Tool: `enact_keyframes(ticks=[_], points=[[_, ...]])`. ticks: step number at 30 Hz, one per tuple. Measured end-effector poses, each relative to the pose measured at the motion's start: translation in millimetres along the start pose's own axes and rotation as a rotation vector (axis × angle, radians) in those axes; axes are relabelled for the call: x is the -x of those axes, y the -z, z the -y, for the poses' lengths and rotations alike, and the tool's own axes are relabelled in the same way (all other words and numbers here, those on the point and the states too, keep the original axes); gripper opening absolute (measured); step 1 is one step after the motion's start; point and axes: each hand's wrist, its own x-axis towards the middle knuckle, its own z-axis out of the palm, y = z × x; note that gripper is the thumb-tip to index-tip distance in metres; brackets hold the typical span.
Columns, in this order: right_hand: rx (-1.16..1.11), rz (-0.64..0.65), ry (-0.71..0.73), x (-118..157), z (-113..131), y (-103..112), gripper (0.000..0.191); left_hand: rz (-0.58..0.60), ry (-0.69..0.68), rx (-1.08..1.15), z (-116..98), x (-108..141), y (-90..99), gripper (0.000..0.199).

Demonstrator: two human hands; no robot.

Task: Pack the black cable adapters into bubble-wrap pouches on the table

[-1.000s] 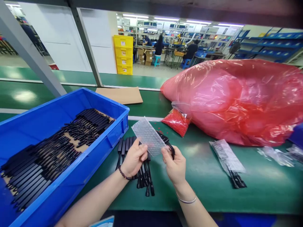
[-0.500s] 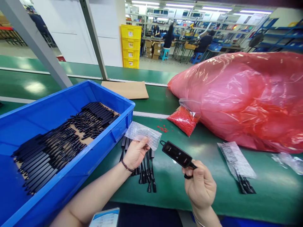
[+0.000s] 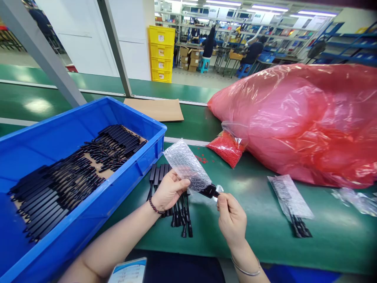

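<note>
My left hand (image 3: 173, 188) pinches the edge of a clear bubble-wrap bag (image 3: 188, 163), held over the bench. My right hand (image 3: 233, 217) grips the cable end of a flat black device (image 3: 209, 191); most of its body is inside the bag, and only the lower end shows. Beneath my left hand, several black devices with short cables (image 3: 185, 220) lie side by side, partly hidden by the hand. Off to the right, bubble-wrapped black devices (image 3: 291, 200) rest on the bench with their cable ends sticking out.
A blue bin (image 3: 129, 184) at left holds rows of black devices (image 3: 59, 188). Behind my hands lie a bag of small red rings (image 3: 227, 149), loose red rings (image 3: 202, 158) and a cardboard sheet (image 3: 156, 109). A big pink plastic bag (image 3: 294, 122) fills the back right.
My right hand has moved left and slid the black device into the bubble-wrap bag. My left hand has tilted the bag so its mouth points down and right.
</note>
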Motion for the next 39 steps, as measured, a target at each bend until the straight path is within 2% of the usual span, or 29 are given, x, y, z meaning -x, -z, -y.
enact_keyframes(ticks=[2, 4, 8, 12, 16, 20, 25, 27, 30, 33, 39], points=[[0.041, -0.066, 0.026, 3, -1, -4, 0.016, 0.0, -0.004, -0.004, 2, 2, -1.9, 0.044], [0.065, -0.073, 0.051, 6, -2, -8, 0.015, -0.011, -0.018, 0.002, 5, 3, -3.9, 0.045], [0.12, 0.061, 0.083, 7, -2, -17, 0.014, -0.02, -0.07, 0.033, 9, 4, -6.8, 0.046], [0.165, 0.164, 0.138, 2, -1, -21, 0.012, -0.023, -0.059, 0.12, 8, 4, -6.4, 0.046], [0.223, 0.297, 0.193, 3, 2, -27, 0.014, -0.093, -0.053, 0.212, 8, 1, -3.8, 0.034], [0.228, 0.33, 0.2, 4, 9, -41, 0.019, -0.152, -0.052, 0.177, 17, 1, -4.9, 0.023], [0.148, 0.363, 0.153, -6, 18, -51, 0.02, -0.167, -0.012, 0.159, 22, 4, -7.0, 0.025], [0.088, 0.463, 0.077, -9, 19, -46, 0.017, -0.194, -0.014, 0.181, 20, 4, -6.1, 0.025], [0.008, 0.627, -0.11, -7, 16, -34, 0.018, -0.21, -0.044, 0.243, 19, 3, -5.4, 0.025], [0.006, 0.586, -0.141, -3, 14, -30, 0.019, -0.169, -0.028, 0.244, 26, 5, -7.2, 0.025], [0.091, 0.481, 0.029, -11, 20, -32, 0.014, -0.12, 0.025, 0.216, 34, 9, -7.3, 0.022]])
